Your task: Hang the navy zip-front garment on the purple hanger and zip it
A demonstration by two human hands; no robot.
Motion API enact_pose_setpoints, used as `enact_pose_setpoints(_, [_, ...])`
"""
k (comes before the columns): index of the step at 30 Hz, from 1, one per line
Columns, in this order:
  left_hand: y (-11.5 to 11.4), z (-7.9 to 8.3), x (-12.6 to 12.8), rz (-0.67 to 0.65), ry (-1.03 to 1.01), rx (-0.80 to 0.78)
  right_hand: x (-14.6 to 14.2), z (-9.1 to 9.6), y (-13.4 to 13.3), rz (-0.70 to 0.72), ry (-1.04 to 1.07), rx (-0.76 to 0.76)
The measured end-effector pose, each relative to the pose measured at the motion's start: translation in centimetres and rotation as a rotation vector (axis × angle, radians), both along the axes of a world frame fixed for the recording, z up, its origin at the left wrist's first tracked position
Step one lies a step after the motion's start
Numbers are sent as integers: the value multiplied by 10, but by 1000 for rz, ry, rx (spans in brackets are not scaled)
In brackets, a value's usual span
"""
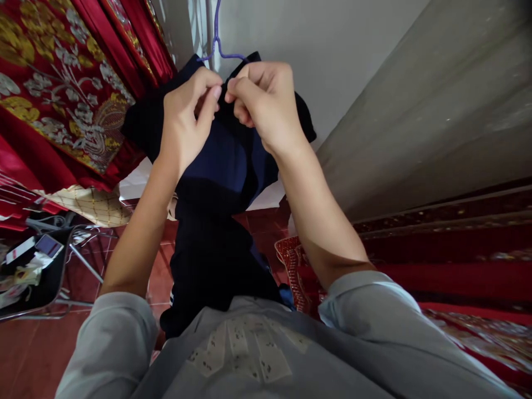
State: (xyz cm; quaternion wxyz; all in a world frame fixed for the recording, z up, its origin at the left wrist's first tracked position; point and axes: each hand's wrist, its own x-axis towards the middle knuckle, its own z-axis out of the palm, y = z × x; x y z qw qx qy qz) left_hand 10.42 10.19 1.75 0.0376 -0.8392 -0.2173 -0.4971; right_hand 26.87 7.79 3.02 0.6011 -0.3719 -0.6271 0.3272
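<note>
A short-sleeved navy and black shirt (220, 155) hangs in front of me on a purple hanger (216, 44). My left hand (189, 113) is closed in a pinch at the left side of the neck opening, just under the collar. Opposite it, my right hand (268, 102) pinches at the right side of that opening, its fingers curled in. The two sets of fingertips nearly meet. Whatever small part of the shirt lies between them is hidden by the fingers.
Red embroidered cloth (78, 83) hangs at the left. Below it, a dark chair (54, 277) carries a phone (49, 246) and papers. A grey wall-like surface (436, 111) rises at the right, above red beaded fabric (457, 277). The floor (41, 354) is red tile.
</note>
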Motion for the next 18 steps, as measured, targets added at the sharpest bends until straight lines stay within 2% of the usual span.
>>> enact_pose_setpoints(2, [0,2,0,48,56,33,0,-10,9,12,1,13])
enact_pose_setpoints(5, [-3,1,4,159,28,78,-8,-35,24,27,8,25])
enact_pose_setpoints(9, [-5,-11,3,215,-66,-30,-22,-64,28,5,28,-17])
enact_pose_setpoints(12, [-5,-13,-4,184,-2,-205,-24,-59,17,41,78,-68])
enact_pose_setpoints(14, [-5,-7,-8,173,119,-274,-21,-47,8,43,127,-19])
enact_pose_setpoints(16, [-7,3,-8,215,258,-239,-18,-37,4,26,144,51])
enact_pose_setpoints(18, [-13,14,-7,285,371,-155,-18,-37,6,-11,108,59])
